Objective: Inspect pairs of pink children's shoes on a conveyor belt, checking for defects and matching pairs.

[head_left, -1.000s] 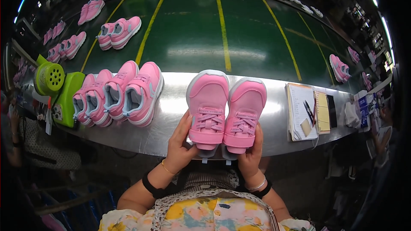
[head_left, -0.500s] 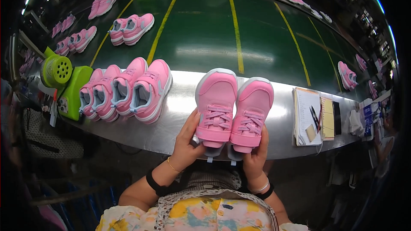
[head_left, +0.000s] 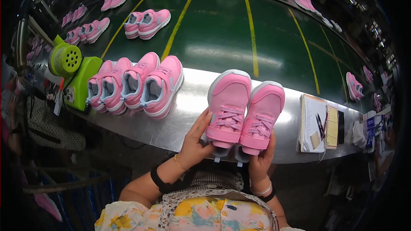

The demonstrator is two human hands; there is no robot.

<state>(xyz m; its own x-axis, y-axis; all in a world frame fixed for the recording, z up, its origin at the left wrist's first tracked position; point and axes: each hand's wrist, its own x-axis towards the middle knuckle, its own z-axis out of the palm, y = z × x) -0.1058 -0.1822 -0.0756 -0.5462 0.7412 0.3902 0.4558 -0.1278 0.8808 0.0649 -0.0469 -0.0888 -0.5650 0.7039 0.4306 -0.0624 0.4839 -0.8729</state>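
Note:
I hold a pair of pink sneakers side by side, toes pointing away from me, over the near edge of a steel counter (head_left: 188,107). My left hand (head_left: 196,139) grips the heel side of the left pink sneaker (head_left: 228,107). My right hand (head_left: 262,159) clasps the heel of the right pink sneaker (head_left: 263,114). Both shoes have white soles and pink laces, and small tags hang below their heels.
A row of several pink sneakers (head_left: 136,84) lies on the counter to the left, beside a green machine (head_left: 72,70). A notebook with pens (head_left: 319,124) lies at the right. More pink pairs (head_left: 147,22) ride on the green conveyor belt (head_left: 239,30) beyond.
The pair in my hands has shifted slightly to the right and tilted in the view; my grip on both heels is unchanged.

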